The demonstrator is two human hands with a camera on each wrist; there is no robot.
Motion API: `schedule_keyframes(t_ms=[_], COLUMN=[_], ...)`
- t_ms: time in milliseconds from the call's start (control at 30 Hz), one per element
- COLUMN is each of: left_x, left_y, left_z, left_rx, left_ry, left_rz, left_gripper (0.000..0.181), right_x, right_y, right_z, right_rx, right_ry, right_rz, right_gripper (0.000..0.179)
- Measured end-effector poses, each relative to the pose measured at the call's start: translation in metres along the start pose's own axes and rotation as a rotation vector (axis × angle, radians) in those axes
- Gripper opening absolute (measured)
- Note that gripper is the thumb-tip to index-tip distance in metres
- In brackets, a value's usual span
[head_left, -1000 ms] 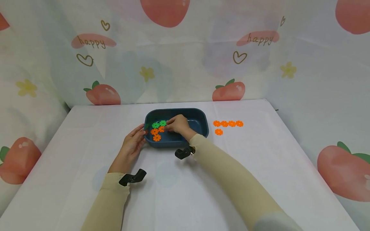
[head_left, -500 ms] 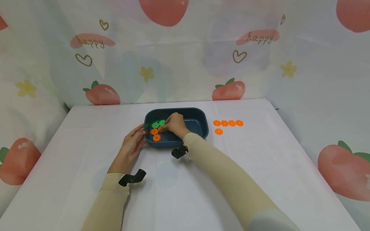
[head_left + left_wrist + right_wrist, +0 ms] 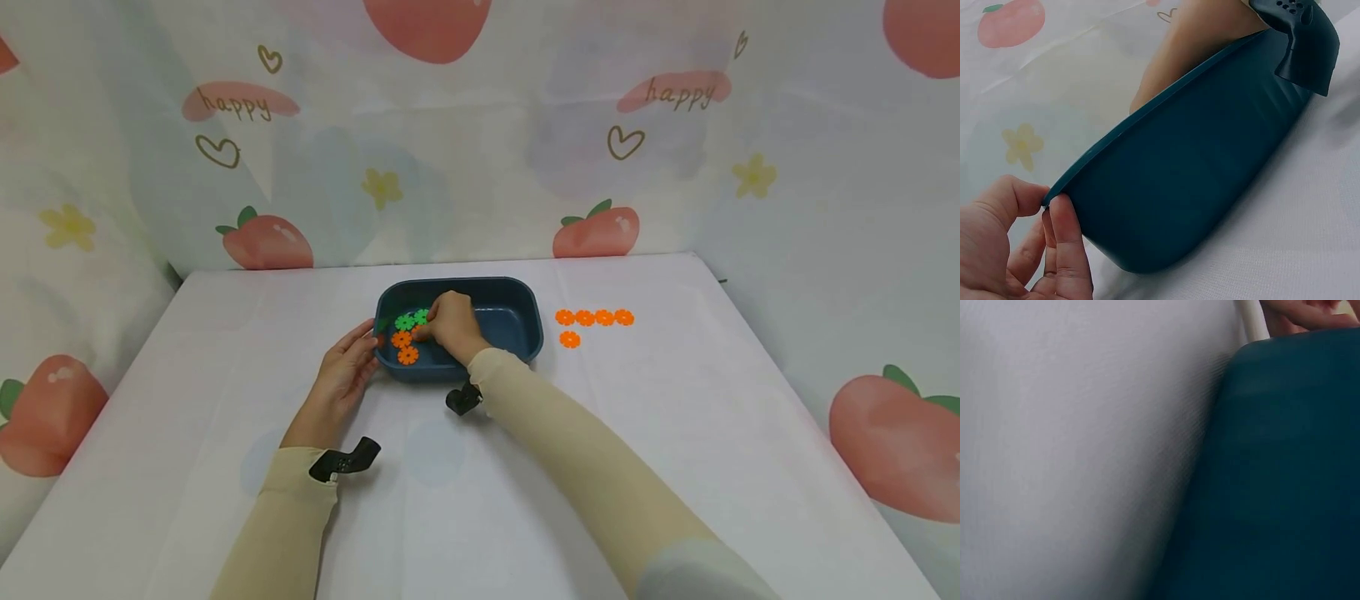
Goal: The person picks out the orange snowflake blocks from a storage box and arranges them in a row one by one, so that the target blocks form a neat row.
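Note:
A dark blue plastic bin point(image 3: 512, 330) stands on the table, with green flower-shaped discs point(image 3: 405, 322) and orange flower-shaped discs point(image 3: 408, 356) in its left part. My left hand point(image 3: 347, 373) holds the bin's left end; in the left wrist view, its thumb and fingers pinch the rim point(image 3: 1094, 150). Inside the bin, my right hand point(image 3: 454, 325) reaches down with bent fingers, thumb and fingertips at an orange disc point(image 3: 416, 330) that they partly cover. The right wrist view has mostly the bin's outer wall point(image 3: 1285, 462), and the right fingertips are hidden there.
Right of the bin, several orange discs point(image 3: 595, 317) lie in a row, with one single orange disc point(image 3: 570, 340) in front of it. A white cloth point(image 3: 420, 517) covers the table. A printed curtain point(image 3: 480, 167) hangs behind and along both sides.
My right hand has shifted a little left inside the bin, its fingertips now over an orange disc. My left hand keeps its hold on the bin's left end.

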State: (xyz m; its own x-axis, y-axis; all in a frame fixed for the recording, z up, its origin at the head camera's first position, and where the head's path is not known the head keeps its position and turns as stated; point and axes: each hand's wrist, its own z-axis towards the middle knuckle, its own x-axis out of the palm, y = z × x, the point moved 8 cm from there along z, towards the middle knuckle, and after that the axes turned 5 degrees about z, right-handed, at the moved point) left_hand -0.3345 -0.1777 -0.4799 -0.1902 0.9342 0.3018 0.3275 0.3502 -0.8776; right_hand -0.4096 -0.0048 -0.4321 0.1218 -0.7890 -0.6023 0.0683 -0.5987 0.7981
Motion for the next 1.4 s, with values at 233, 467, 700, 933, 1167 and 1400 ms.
schedule_keyframes(t_ms=[233, 467, 700, 933, 1167, 1400], left_x=[-0.001, 0.0, -0.001, 0.0, 0.0, -0.001], left_y=[-0.003, -0.003, -0.003, -0.001, 0.0, 0.002], left_z=[0.0, -0.001, 0.0, 0.0, 0.001, 0.001], left_rx=[-0.007, 0.0, -0.003, -0.011, -0.016, -0.01], left_ry=[-0.007, -0.004, 0.002, 0.002, -0.006, -0.015], left_rz=[-0.001, 0.009, -0.028, -0.024, -0.023, -0.01], left_gripper=[0.046, 0.046, 0.046, 0.046, 0.046, 0.046], right_x=[-0.002, -0.004, -0.005, -0.008, -0.012, -0.016], right_y=[0.003, 0.006, 0.004, 0.0, -0.007, -0.014], right_z=[0.0, -0.002, -0.004, -0.003, 0.0, -0.002], right_rx=[-0.015, -0.013, -0.015, -0.013, -0.007, 0.02], right_ry=[-0.005, 0.001, 0.014, 0.031, 0.034, 0.062], right_rz=[-0.004, 0.009, 0.007, 0.053, 0.043, 0.04], right_gripper=[0.034, 0.034, 0.033, 0.035, 0.031, 0.025])
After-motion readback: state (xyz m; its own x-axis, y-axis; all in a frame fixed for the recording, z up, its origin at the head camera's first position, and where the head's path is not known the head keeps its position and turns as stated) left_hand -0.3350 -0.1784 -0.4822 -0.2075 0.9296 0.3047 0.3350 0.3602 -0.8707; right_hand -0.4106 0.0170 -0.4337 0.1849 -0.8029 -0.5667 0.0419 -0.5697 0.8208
